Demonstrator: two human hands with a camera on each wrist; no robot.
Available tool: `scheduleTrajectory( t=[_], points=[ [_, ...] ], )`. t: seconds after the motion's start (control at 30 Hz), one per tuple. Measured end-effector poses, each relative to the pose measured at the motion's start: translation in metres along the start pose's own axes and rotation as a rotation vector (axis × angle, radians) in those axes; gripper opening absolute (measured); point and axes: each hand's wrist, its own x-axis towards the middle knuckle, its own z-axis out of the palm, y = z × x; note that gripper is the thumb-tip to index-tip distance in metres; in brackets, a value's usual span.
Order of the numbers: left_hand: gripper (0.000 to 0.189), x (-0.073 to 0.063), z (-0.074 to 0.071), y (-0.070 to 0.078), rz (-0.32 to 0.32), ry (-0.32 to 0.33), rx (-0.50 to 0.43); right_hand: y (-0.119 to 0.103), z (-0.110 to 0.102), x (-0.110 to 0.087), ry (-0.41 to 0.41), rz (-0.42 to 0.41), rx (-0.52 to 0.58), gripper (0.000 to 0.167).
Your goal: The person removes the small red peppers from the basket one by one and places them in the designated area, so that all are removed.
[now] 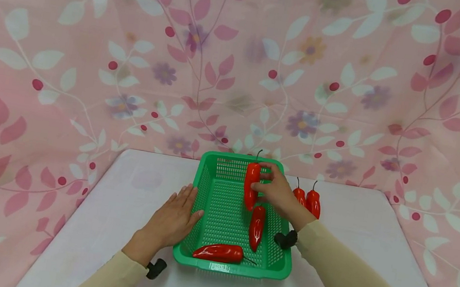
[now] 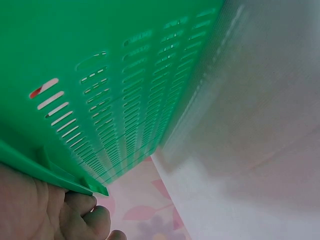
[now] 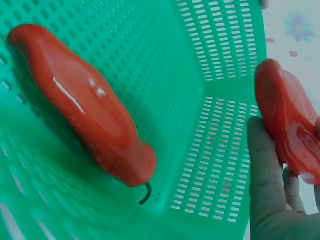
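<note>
My right hand (image 1: 278, 189) holds a red chili pepper (image 1: 251, 186) by its side, thumb and fingers round it, stem up, over the back right of a green plastic basket (image 1: 213, 265). In the right wrist view the same held pepper (image 3: 287, 120) stands at the right edge. Two more peppers lie in the basket: one upright in view along the right side (image 1: 257, 228), another crosswise at the front (image 1: 219, 252). My left hand (image 1: 173, 216), fingers straight, rests on the basket's left rim; in the left wrist view its fingers (image 2: 85, 215) show under the rim.
Two further red peppers (image 1: 313, 203) lie on the white table (image 1: 342, 257) just right of the basket, partly behind my right forearm. A pink floral cloth (image 1: 241, 66) hangs behind the table's back edge.
</note>
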Motion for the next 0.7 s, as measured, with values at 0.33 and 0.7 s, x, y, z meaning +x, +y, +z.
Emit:
scheduleTrajectory(
  t=[0.33,0.7],
  points=[
    [0.077,0.0,0.001,0.0,0.002,0.011,0.003,-0.005,-0.021,-0.005,0.026,-0.032,-0.004,0.071],
    [0.078,0.0,0.001,0.0,-0.004,0.005,-0.003,-0.004,-0.052,-0.012,0.062,-0.041,-0.053,0.073]
  ],
)
